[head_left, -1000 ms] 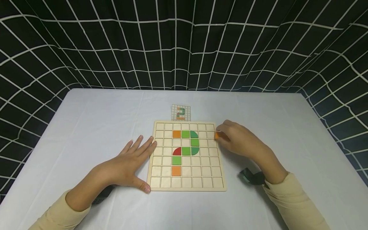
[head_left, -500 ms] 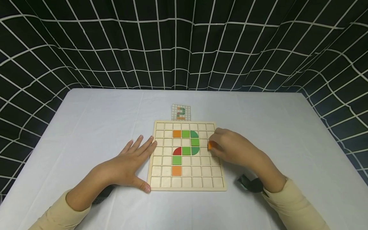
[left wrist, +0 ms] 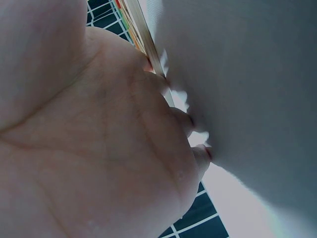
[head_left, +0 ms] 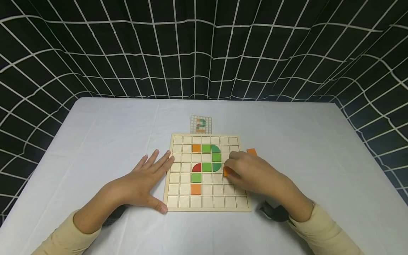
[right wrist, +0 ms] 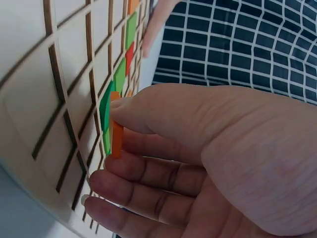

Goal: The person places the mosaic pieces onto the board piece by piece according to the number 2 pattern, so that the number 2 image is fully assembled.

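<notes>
A pale wooden grid board [head_left: 228, 202] lies on the white table, with several flat tiles set in its squares. A red quarter-round tile [head_left: 197, 168] sits near the middle, with green and orange ones around it. My right hand [head_left: 255, 173] is over the board's right part. Between thumb and forefinger it pinches an orange tile [right wrist: 117, 129], seen edge-on in the right wrist view. With fingers spread, my left hand [head_left: 137, 186] touches the board's left edge. In the left wrist view, the palm [left wrist: 104, 129] hides most of the board.
Beyond my right hand, a second orange tile [head_left: 251, 152] lies on the table, partly hidden. A small card [head_left: 200, 124] printed with a coloured grid pattern is behind the board. A black curtain [head_left: 204, 46] with white grid lines surrounds the table.
My right hand has moved left and toward me, carrying the orange tile from the board's right edge to over its squares. Another orange tile now shows behind it. The left hand stays put.
</notes>
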Demonstrator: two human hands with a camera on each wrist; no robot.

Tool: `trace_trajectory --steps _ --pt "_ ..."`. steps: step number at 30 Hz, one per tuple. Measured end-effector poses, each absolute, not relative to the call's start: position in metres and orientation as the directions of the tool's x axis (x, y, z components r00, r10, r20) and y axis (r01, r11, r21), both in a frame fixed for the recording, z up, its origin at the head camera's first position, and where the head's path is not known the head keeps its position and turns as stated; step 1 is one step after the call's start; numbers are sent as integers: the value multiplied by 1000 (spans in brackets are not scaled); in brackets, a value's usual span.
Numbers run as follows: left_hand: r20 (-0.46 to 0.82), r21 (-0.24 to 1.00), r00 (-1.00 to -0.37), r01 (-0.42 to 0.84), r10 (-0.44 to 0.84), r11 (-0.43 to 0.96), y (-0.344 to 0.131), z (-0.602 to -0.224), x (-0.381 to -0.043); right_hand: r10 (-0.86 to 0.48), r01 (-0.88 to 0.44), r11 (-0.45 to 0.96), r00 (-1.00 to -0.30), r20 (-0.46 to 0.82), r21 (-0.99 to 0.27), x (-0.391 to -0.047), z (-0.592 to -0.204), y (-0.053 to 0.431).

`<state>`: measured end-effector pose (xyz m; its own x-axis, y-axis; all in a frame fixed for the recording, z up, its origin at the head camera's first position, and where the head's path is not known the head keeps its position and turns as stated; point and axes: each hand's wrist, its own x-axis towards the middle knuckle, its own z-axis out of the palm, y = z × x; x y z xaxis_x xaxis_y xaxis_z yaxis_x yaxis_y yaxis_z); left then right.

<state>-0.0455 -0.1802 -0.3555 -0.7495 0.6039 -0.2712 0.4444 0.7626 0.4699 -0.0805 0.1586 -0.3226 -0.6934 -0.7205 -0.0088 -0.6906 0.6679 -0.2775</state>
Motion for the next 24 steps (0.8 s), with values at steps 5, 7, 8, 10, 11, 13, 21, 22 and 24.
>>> trace_trajectory --steps 5,7,8,10,11,13,21,22,24 --pt "-262 470 -751 450 607 760 -180 -356 -46 -738 -710 651 -674 -8 -269 -76 -324 154" --pt "-262 467 -750 451 607 760 -180 -356 -45 -749 -722 639 -662 -2 -267 -73 -325 152" --pt "-262 467 -750 452 607 760 -180 -356 -46 -755 -728 632 -656 2 -267 -72 -325 151" --pt "-266 465 -750 451 606 762 -180 -356 -46 -765 -738 621 -644 5 -264 -70 -326 149" --pt "-271 461 -749 450 604 765 -180 -356 -46 -769 -744 615 -639 8 -262 -69 -326 148" --pt "-270 463 -750 448 604 764 -180 -356 -46 -777 -754 604 -629 16 -259 -67 -327 145" --pt "-267 465 -751 449 604 763 -180 -357 -46 -791 -773 581 -610 48 -254 -62 -331 138" --pt "-267 466 -750 449 605 763 -180 -357 -46 -792 -775 577 -608 56 -260 -61 -332 137" --pt "-267 467 -750 449 605 762 -180 -357 -46 -796 -784 561 -599 87 -266 -59 -333 135"
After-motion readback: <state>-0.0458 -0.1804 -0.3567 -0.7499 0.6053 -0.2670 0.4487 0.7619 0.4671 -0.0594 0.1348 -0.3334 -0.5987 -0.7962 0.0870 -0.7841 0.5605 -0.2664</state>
